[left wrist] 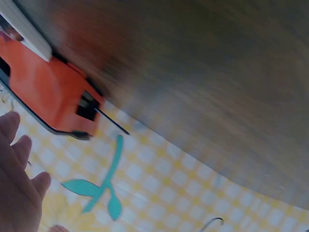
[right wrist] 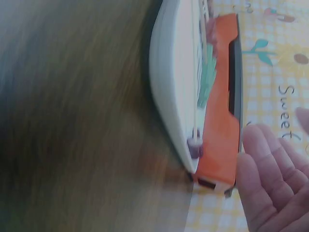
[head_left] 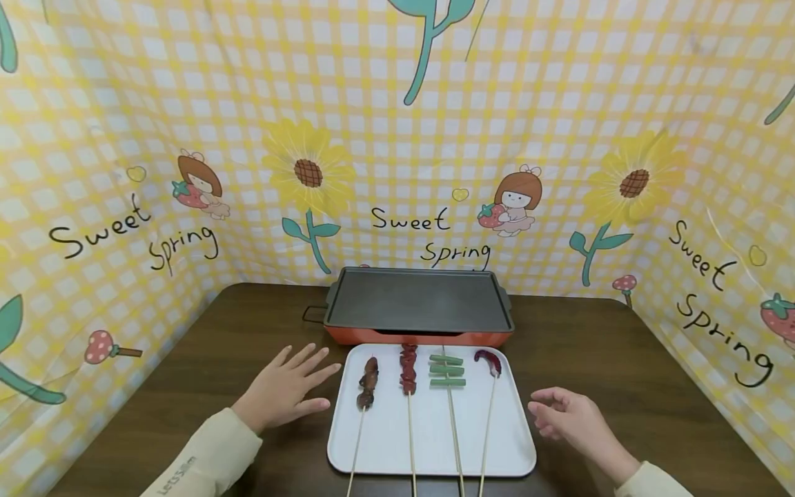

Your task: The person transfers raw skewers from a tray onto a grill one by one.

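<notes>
My left hand [head_left: 284, 388] is left of the white tray [head_left: 385, 455], its fingers spread and holding nothing. On the tray's other side my right hand [head_left: 574, 421] hovers with loosely bent fingers and nothing in them. Several skewers lie side by side on the tray: one with brown chunks [head_left: 368, 383], one with red meat pieces [head_left: 408, 369], one with green bean-like sticks [head_left: 447, 371], and one with a curled dark-red piece [head_left: 489, 362]. Their sticks run past the near rim. In the right wrist view the fingers [right wrist: 260, 159] are slightly curved.
Behind the tray stands an orange electric griddle [head_left: 419, 300] with a dark flat plate; a thin wire handle [head_left: 313, 314] sticks out at its left. The dark wooden table [head_left: 577, 352] meets a yellow checked cloth [head_left: 397, 159] at the back and both sides.
</notes>
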`<state>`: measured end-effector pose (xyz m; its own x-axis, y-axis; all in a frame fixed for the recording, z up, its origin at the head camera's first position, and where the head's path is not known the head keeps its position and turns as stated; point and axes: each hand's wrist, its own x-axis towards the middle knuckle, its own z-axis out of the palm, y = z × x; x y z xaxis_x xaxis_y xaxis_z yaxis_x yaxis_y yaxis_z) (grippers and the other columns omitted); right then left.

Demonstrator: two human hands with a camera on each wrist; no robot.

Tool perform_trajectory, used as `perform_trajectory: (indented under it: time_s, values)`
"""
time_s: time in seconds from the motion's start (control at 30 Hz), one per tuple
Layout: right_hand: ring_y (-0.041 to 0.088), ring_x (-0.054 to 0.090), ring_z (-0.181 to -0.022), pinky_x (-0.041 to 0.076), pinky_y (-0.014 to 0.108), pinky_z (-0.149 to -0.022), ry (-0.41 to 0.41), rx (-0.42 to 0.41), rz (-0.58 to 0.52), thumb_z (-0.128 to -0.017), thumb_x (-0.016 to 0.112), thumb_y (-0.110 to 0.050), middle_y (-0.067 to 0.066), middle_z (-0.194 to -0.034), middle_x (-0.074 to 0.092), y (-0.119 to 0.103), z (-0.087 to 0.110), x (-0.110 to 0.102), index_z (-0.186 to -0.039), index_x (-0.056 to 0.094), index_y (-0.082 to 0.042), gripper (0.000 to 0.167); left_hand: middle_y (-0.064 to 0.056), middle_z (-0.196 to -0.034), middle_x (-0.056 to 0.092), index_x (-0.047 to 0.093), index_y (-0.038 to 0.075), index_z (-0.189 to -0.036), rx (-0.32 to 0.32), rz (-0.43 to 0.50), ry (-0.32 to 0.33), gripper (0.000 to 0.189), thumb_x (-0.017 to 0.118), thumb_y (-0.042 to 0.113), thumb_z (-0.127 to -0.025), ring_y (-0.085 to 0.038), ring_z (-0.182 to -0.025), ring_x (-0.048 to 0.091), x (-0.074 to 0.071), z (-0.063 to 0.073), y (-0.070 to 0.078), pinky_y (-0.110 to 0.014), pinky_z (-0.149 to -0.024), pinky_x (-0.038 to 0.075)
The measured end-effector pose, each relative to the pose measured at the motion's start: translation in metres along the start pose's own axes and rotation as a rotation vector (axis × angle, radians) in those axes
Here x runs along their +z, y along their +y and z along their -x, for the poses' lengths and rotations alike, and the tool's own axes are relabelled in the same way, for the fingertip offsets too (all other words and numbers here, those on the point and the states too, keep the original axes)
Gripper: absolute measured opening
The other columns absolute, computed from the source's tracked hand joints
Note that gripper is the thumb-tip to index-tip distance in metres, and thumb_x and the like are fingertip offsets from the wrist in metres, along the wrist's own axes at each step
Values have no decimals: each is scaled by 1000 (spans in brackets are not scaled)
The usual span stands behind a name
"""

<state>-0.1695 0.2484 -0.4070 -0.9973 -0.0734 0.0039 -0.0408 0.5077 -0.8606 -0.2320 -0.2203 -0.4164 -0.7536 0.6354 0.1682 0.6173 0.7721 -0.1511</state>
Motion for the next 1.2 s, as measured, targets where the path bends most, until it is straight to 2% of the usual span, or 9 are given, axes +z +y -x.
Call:
perform_trajectory:
  time_s: [0.1, 0.27, 0.37, 0.53, 0.63, 0.77, 0.9, 1.03, 1.2]
  values:
    - [18, 63, -55, 53, 30, -52, -64, 27, -65, -89, 65, -10, 8, -65, 64, 1, 4, 5, -108, 57, 18, 34, -13, -145, 44, 51, 16, -141, 17, 60, -61, 64, 42, 59, -94, -36, -134, 38, 2, -4, 9, -61, -104, 28]
    - [11, 60, -49, 52, 29, -48, -199, 93, -187, -87, 66, -10, 4, -59, 60, 0, 10, 23, -99, 59, 15, 29, -9, -144, 47, 52, 14, -140, 8, 145, -156, 62, 42, 57, -96, -35, -134, 38, 4, -5, 17, -62, -103, 29]
    - [8, 59, -46, 51, 26, -47, -264, 140, -231, -85, 67, -11, 3, -57, 60, -4, 14, 33, -92, 61, 7, 20, -7, -141, 50, 54, 14, -138, 9, 149, -171, 62, 41, 57, -96, -35, -134, 39, 4, -4, 18, -61, -102, 30]
    - [5, 56, -42, 47, 21, -44, -315, 192, -248, -84, 67, -11, 0, -53, 58, -5, 23, 41, -83, 58, -5, 11, -7, -141, 51, 55, 15, -138, 28, 152, -170, 61, 39, 57, -96, -35, -135, 37, 6, -6, 19, -61, -103, 28]
    - [4, 54, -43, 45, 18, -44, -363, 177, -222, -83, 68, -11, -1, -53, 57, -2, 26, 44, -78, 60, 0, 14, -9, -141, 50, 55, 16, -138, 34, 137, -154, 60, 40, 57, -96, -36, -135, 37, 5, -4, 18, -61, -103, 28]
    - [4, 52, -49, 43, 16, -48, -418, 95, -122, -82, 71, -13, -3, -57, 58, 3, 28, 44, -77, 68, 6, 20, -9, -141, 50, 55, 17, -138, 42, 102, -120, 59, 43, 56, -96, -36, -135, 36, 5, -2, 18, -61, -104, 28]
    - [6, 51, -55, 41, 19, -51, -455, 41, -40, -80, 74, -16, -1, -62, 63, 6, 28, 42, -76, 73, 1, 17, -8, -141, 50, 55, 17, -138, 44, 89, -127, 58, 43, 56, -96, -35, -136, 35, 6, -4, 16, -60, -105, 26]
    - [5, 49, -55, 39, 18, -50, -493, 37, -36, -80, 74, -16, -2, -62, 63, 7, 26, 41, -75, 74, -1, 17, -7, -141, 51, 56, 16, -137, 40, 78, -157, 60, 41, 57, -96, -34, -136, 35, 10, -5, 13, -60, -105, 26]
    - [4, 49, -55, 39, 17, -50, -506, 33, -43, -80, 73, -16, -2, -61, 62, 8, 26, 44, -75, 74, -1, 16, -4, -138, 54, 58, 16, -135, 62, 52, -163, 61, 39, 59, -95, -33, -135, 38, 11, -6, 13, -59, -104, 28]
